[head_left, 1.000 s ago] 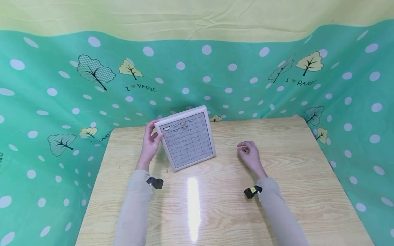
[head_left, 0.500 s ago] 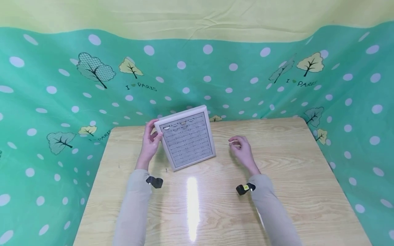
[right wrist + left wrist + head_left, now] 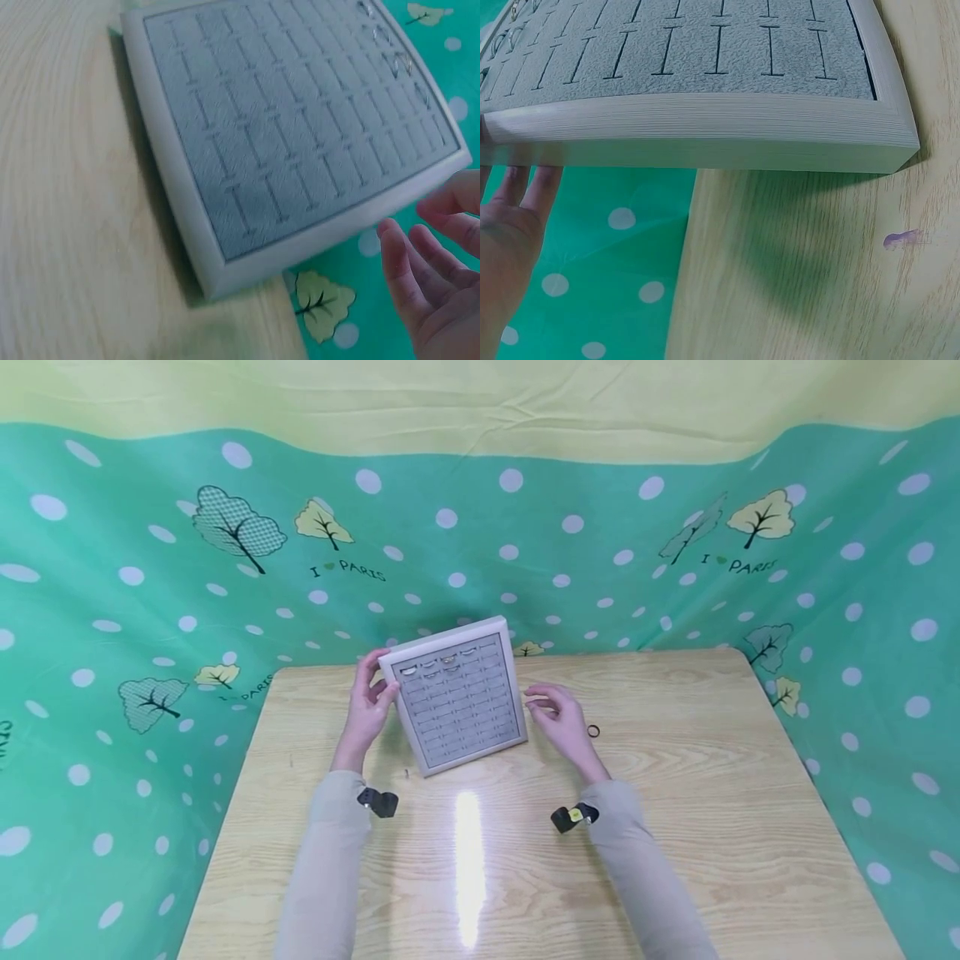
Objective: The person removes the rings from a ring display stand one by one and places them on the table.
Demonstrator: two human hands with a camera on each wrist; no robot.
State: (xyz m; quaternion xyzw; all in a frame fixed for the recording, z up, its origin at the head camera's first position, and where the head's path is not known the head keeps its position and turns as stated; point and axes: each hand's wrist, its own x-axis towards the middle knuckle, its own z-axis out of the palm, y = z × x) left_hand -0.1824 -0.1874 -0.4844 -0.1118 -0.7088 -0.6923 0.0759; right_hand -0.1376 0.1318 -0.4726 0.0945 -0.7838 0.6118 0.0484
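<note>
A white-framed ring display tray (image 3: 459, 706) with grey slotted padding leans tilted on the table. Several rings (image 3: 448, 659) sit in its upper slots, at the upper left in the head view. My left hand (image 3: 367, 708) grips the frame at its upper left corner, thumb on the front side. Close to the frame's right edge is my right hand (image 3: 561, 720), its fingers loosely bent. In the right wrist view those fingers (image 3: 396, 255) are below the frame edge, and nothing shows between them. A dark ring (image 3: 593, 731) lies on the table just right of that hand.
The wooden table (image 3: 720, 827) ends at a green polka-dot curtain (image 3: 540, 535) behind the tray. A small purple mark (image 3: 904, 239) is on the tabletop near the tray's lower left corner. Bright light reflects off the table (image 3: 470, 868) in front.
My right hand has moved left toward the tray's right edge, and the dark ring on the table has come into sight behind it. The left hand and tray stay in place.
</note>
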